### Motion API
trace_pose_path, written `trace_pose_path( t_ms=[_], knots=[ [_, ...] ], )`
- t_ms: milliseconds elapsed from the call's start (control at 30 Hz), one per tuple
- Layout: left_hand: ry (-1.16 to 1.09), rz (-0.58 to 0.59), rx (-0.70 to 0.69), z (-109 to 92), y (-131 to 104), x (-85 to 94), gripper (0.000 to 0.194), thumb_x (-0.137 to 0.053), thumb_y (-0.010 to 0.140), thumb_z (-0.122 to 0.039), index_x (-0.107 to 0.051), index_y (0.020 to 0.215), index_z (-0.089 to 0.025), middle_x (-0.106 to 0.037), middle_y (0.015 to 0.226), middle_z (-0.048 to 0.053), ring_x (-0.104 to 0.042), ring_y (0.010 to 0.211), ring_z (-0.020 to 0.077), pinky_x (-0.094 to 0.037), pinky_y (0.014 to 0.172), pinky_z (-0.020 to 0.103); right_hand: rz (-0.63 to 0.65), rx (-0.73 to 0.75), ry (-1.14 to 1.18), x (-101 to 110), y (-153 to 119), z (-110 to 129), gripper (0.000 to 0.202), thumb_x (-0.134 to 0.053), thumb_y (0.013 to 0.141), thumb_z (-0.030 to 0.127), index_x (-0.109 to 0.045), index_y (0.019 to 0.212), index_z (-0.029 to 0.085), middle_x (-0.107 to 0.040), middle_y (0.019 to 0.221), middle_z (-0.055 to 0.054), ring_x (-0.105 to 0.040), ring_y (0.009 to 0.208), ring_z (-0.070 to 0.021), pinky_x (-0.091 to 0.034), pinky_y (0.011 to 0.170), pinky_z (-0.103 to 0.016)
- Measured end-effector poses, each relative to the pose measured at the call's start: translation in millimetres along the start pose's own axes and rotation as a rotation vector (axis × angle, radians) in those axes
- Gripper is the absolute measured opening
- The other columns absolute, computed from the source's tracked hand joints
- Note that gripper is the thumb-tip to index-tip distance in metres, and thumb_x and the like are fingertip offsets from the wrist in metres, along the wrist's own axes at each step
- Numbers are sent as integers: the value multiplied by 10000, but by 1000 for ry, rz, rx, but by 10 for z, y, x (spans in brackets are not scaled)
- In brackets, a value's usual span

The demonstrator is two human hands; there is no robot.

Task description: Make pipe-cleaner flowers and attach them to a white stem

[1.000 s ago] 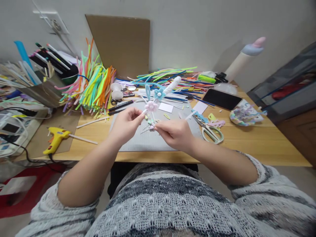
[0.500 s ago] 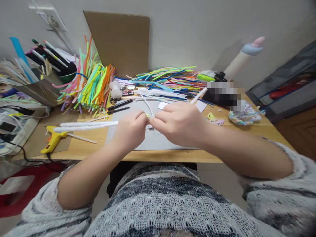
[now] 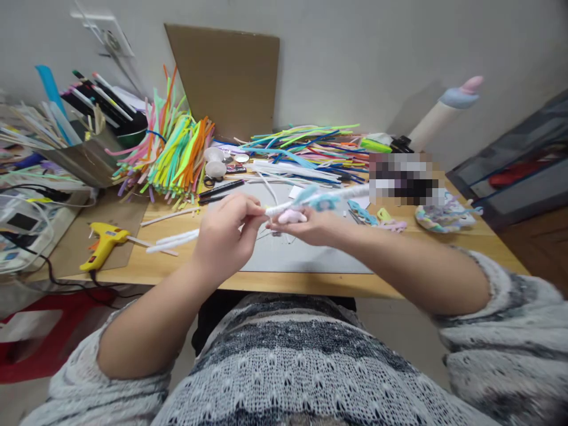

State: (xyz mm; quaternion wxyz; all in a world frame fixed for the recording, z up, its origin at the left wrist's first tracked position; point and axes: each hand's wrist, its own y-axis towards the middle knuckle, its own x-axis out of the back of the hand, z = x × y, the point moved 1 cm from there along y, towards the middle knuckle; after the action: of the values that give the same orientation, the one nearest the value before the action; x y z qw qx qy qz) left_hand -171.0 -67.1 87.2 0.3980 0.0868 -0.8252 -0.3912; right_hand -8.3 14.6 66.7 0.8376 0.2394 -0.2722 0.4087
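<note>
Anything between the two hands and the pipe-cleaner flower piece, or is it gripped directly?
Nothing visible stands between them. The left hand pinches the white stem end of the pipe-cleaner flower piece directly, and the right hand holds it from beneath near the pink flower. The piece is held in the air above the grey cutting mat.

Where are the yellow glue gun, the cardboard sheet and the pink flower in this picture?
yellow glue gun (image 3: pixel 103 244), head view, on its body.
cardboard sheet (image 3: pixel 226 77), head view, on its middle.
pink flower (image 3: pixel 291 216), head view, on its petals.

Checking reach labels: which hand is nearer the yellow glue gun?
Left. The left hand is over the desk's middle, right of the yellow glue gun; the right hand is farther right, beyond it.
</note>
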Motion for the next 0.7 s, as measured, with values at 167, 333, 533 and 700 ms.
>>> trace_pose_path(
  t_ms=[167, 333, 533, 700],
  knots=[
    [104, -63, 49, 168, -12, -135, 60, -573, 803, -125, -549, 778, -173, -628, 794, 36, -595, 758, 152, -468, 681, 269, -356, 72, -206, -383, -233, 76, 267, -418, 922, 303, -623, 813, 170, -607, 665, 2, -480, 587, -87, -353, 585, -227],
    [260, 15, -79, 202, -22, -221, 115, -493, 848, -129, -544, 753, -168, -634, 821, 72, -589, 789, 170, -467, 686, 285, -405, 282, -843, -286, -355, 335, 287, -374, 904, 161, -591, 715, 171, -574, 593, -10, -441, 560, -113, -271, 546, -282],
    [377, 161, -328, 78, -46, -195, 176, -429, 859, -109, -573, 761, -137, -650, 807, 108, -573, 724, 189, -442, 632, 309, -146, 343, -1051, 244, -202, 664, 242, -430, 843, 144, -602, 680, 187, -530, 548, -7, -420, 540, -124, -155, 519, -303],
    [109, 187, -266, -167, -21, 26, 103, -536, 833, -122, -572, 741, -149, -671, 860, 96, -604, 802, 170, -473, 715, 291, 50, 184, -497, 620, 77, 579, 172, -552, 808, 283, -659, 711, 190, -538, 574, 36, -448, 578, -86, -253, 561, -243]
  ],
)
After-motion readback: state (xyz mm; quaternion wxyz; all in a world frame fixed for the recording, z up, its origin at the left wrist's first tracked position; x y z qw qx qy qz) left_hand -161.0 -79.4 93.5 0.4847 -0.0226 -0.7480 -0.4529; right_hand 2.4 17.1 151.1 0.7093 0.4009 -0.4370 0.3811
